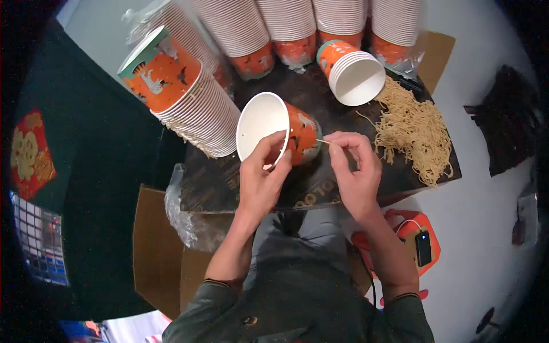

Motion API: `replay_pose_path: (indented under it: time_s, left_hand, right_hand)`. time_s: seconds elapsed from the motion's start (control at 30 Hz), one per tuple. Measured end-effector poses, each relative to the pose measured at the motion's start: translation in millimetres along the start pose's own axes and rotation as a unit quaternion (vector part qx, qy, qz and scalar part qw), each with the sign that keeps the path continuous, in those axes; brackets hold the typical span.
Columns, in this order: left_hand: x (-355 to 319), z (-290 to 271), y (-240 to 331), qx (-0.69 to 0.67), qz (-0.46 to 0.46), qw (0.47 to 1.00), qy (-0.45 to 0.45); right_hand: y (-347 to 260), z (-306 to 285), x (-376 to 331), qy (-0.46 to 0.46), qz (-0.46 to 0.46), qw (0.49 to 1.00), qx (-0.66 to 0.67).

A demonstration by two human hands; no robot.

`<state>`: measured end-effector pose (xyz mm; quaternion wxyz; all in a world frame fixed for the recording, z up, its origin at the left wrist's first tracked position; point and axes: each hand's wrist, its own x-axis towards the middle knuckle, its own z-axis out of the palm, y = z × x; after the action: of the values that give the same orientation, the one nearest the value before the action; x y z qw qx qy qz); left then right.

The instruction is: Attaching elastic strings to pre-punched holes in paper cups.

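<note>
An orange paper cup (pixel 301 134) with a white inside lies tipped over the table, its mouth facing left. My left hand (pixel 262 182) grips it by the rim, with the fingers inside and the thumb outside. Small light specks show on the rim near those fingers. My right hand (pixel 357 171) is closed in a pinch on a thin yellowish cord (pixel 322 140), whose end meets the cup's side near its base. Whether the cord passes through the wall cannot be seen. Right of that hand lies a tangled heap of similar cords (pixel 420 134).
A leaning stack of nested cups (pixel 200 108) stands at the left, cords hanging along its side. Taller wrapped stacks (pixel 289 26) line the back. A short nested stack (pixel 357 78) lies on the dark table (pixel 214 191). Below right, a phone (pixel 423 248) rests on an orange stool (pixel 432 228).
</note>
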<state>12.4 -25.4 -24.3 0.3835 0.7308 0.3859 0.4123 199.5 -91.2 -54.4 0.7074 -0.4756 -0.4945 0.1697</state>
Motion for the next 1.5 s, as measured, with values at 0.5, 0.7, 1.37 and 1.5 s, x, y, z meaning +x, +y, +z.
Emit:
replay_pose_path:
  time_s: [0.5,0.7,1.37,1.5]
  left_hand:
    - [-32.8,-10.2,-1.7,-0.081,0.010,0.996,0.030]
    - [-33.8,-8.8,-1.0,-0.057,0.020,0.998,0.014]
    - [-2.4,-0.3,9.7,-0.050,0.032,0.994,-0.095]
    - [1.3,6.7,17.0,0.011,0.066,0.994,-0.084]
  right_hand:
    - [-18.6,39.8,0.4,-0.059,-0.171,0.967,-0.178]
    - [-18.4,38.5,1.9,-0.061,-0.187,0.960,-0.202]
    - [-11.8,11.4,-11.1,-0.036,-0.090,0.971,-0.217]
    - [-9.5,4.2,-14.1,-0.028,-0.066,0.973,-0.219]
